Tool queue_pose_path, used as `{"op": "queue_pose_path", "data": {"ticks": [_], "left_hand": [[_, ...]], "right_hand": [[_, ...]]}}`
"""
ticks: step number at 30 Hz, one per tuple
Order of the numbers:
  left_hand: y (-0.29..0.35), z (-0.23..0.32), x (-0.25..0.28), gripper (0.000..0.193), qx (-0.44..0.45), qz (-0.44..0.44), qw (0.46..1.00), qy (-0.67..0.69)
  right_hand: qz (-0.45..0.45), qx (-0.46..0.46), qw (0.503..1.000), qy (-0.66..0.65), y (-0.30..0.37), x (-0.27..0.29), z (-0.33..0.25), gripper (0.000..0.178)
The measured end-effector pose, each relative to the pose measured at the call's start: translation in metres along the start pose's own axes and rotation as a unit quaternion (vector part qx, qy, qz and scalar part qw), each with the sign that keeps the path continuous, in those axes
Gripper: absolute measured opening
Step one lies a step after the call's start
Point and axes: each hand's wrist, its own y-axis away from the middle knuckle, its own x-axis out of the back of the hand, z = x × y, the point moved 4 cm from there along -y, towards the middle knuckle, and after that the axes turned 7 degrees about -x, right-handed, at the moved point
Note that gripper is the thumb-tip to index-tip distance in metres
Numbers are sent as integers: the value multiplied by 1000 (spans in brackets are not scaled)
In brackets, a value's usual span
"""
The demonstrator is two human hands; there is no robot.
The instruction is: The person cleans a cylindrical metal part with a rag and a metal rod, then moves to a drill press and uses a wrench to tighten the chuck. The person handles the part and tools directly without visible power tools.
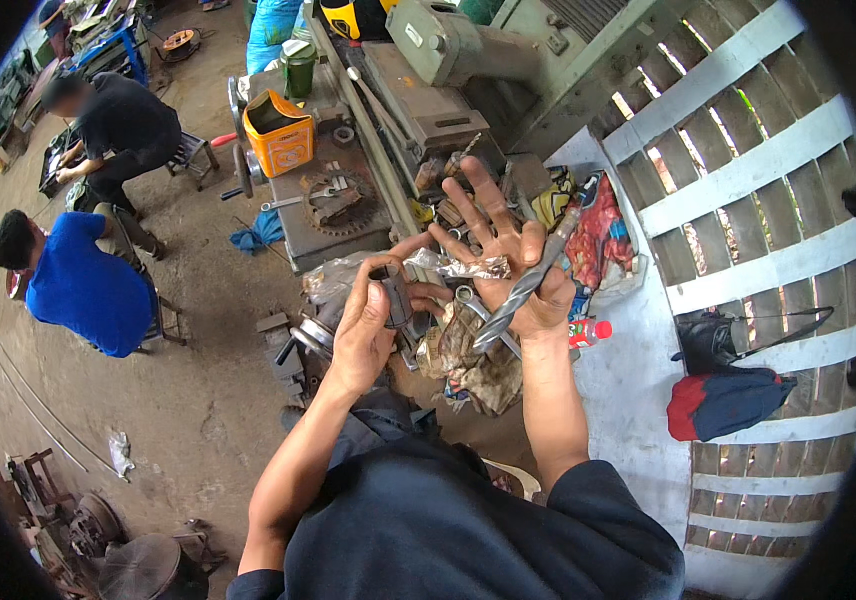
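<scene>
My left hand (363, 330) is closed around a dark, hollow cylindrical metal part (394, 292), its open end facing up. In my right hand (504, 240) a large twist drill bit (516, 298) lies slantwise across the palm, pinned by the thumb. The other fingers of that hand are spread upward, and the drill's fluted tip points down and to the left. Below and between the hands are a ring-ended wrench (468, 298) and a crumpled, stained rag (488, 372). Crinkled clear plastic (333, 277) lies beyond my left hand.
A green machine (448, 45) stands ahead. On its bed are an orange cut-open container (278, 135) and a toothed disc (338, 205). Red rags (600, 235) and a red-capped bottle (588, 333) lie at right, beside a slatted wall (748, 190). Two seated people (93, 280) work at left.
</scene>
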Motion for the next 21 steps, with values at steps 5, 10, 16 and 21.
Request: {"op": "queue_pose_path", "data": {"ticks": [5, 10, 16, 21], "left_hand": [[0, -11, 2, 51, 18, 25, 996, -88], [7, -17, 8, 49, 66, 39, 993, -90], [2, -11, 46, 39, 77, 90, 981, -152], [-24, -26, 100, 38, 175, 121, 940, -265]], "right_hand": [[9, 10, 994, -105, 9, 3, 4, 23], [-4, 48, 997, -53, 16, 17, -4, 25], [65, 95, 992, 46, 35, 50, -34, 26], [77, 107, 990, 41, 50, 65, -35, 25]]}}
